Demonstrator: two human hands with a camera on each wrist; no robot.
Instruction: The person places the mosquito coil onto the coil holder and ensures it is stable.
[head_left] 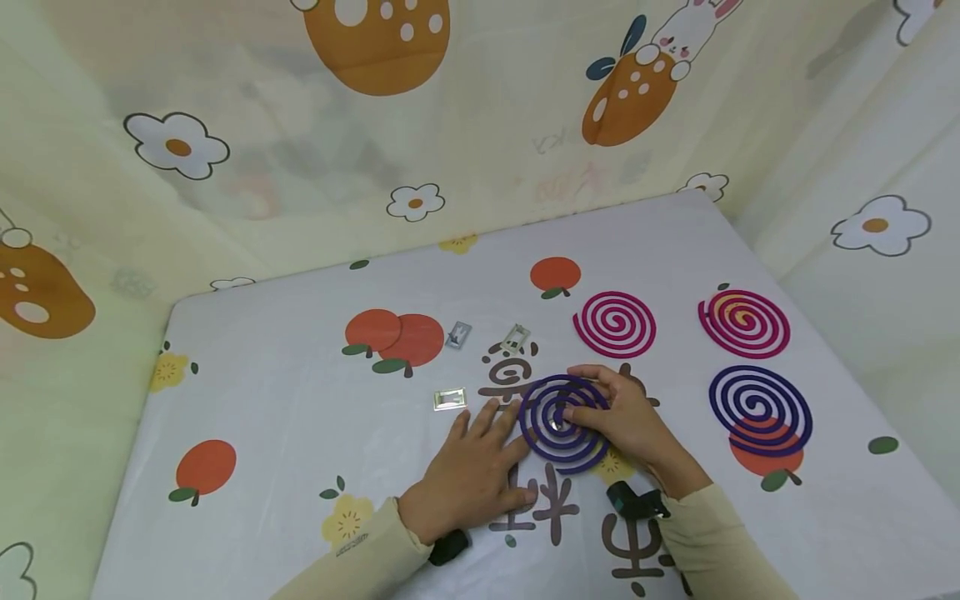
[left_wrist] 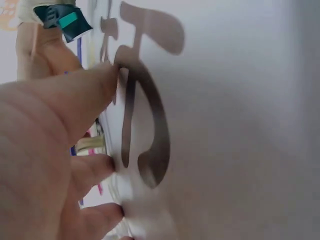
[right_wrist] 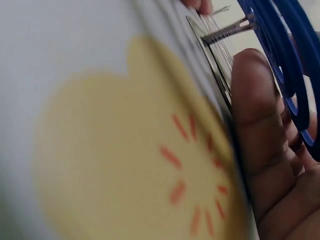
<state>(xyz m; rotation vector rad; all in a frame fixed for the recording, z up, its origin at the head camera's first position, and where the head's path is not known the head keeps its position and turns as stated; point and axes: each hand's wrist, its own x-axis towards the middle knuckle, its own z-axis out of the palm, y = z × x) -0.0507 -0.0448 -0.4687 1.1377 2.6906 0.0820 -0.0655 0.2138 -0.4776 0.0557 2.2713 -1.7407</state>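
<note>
A dark blue mosquito coil (head_left: 558, 414) lies nearly level above the printed tablecloth, gripped at its right side by my right hand (head_left: 633, 421), thumb over the rings. Under its middle, a small metal coil stand (right_wrist: 212, 62) shows in the right wrist view, its prong (right_wrist: 227, 34) rising to the coil. My left hand (head_left: 472, 479) rests on the cloth with fingers spread, its index fingertip reaching the coil's left edge. In the left wrist view the left hand (left_wrist: 35, 130) has its fingertips on the cloth; most of the coil is hidden there.
Three metal stands lie behind and left of the coil: a grey one (head_left: 458, 335), one with a raised edge (head_left: 516, 338) and a flat one (head_left: 450, 399). Two pink coils (head_left: 615, 321) and another blue coil (head_left: 757, 407) lie rightward. A patterned curtain (head_left: 495, 158) borders the table.
</note>
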